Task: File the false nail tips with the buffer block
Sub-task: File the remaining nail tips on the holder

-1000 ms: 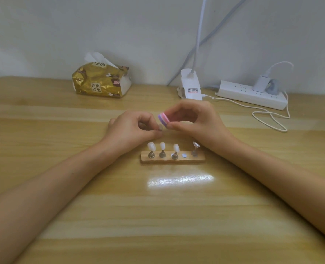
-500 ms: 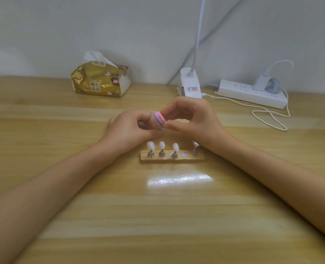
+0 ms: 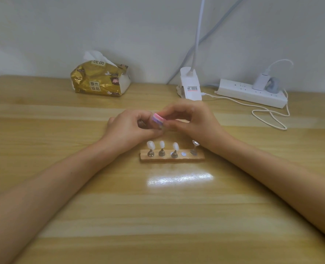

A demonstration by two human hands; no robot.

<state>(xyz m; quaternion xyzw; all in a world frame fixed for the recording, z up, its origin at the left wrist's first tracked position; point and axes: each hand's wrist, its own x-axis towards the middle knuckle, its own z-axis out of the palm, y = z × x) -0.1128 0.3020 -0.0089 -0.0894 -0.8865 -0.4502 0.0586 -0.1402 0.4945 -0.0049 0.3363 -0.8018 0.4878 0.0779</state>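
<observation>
stand (image 3: 172,159) sits mid surface (image 3: 158,216). on the stand: three nail tips (image 3: 162,144) on pegs along its left half, a bare disc (image 3: 183,154) right of them, one more tip (image 3: 195,143) at its right end. just behind the stand's left end, left hand (image 3: 128,128); behind its right end, right hand (image 3: 194,121). buffer block (image 3: 158,119) between the two hands, in the right hand's fingers. well behind the stand: tissue pack (image 3: 100,80) to the left, lamp base (image 3: 190,85) slightly right, power strip (image 3: 251,93) further right, cable (image 3: 268,119) looped before the strip.
</observation>
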